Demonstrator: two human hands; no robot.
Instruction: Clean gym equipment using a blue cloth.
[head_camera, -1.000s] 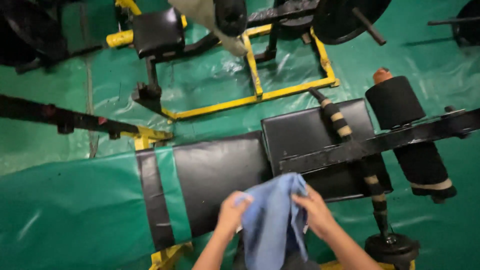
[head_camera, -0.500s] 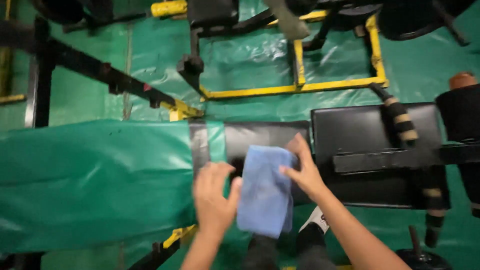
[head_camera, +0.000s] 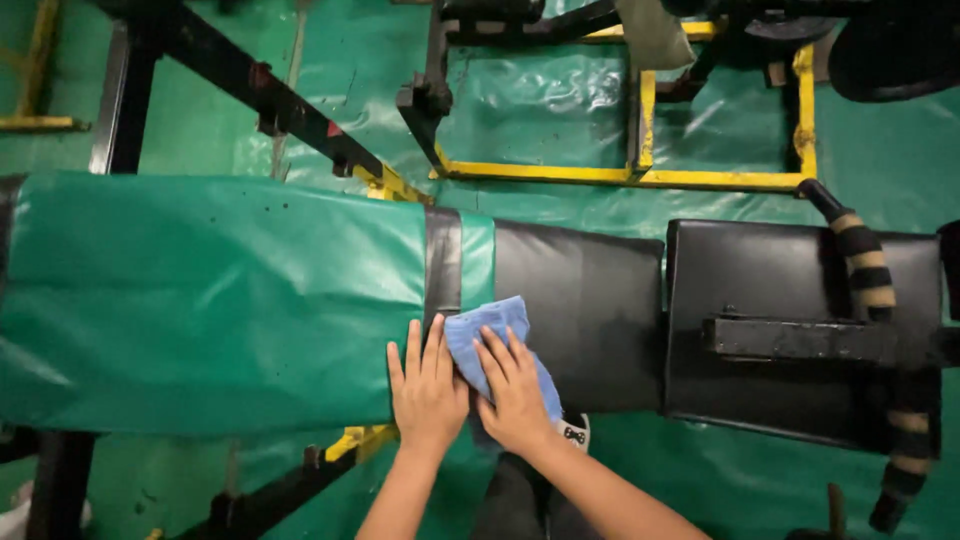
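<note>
A blue cloth (head_camera: 492, 330) lies on the black part of a long padded bench (head_camera: 580, 300), near its front edge. My right hand (head_camera: 515, 395) presses flat on the cloth with fingers spread. Beside it, my left hand (head_camera: 425, 385) rests flat on the pad, its fingers at the edge of the cloth and over a black band (head_camera: 442, 262) that joins the green cover (head_camera: 210, 290) to the black pad. Neither hand grips anything.
A second black pad (head_camera: 760, 270) with a black metal bar (head_camera: 800, 338) and a striped padded handle (head_camera: 865, 265) sits to the right. A yellow floor frame (head_camera: 640, 178) and black metal struts (head_camera: 270, 100) stand behind the bench on green floor sheeting.
Both hands held the cloth up in front of the bench. They have laid it on the black pad and now press flat. The view has shifted left along the bench.
</note>
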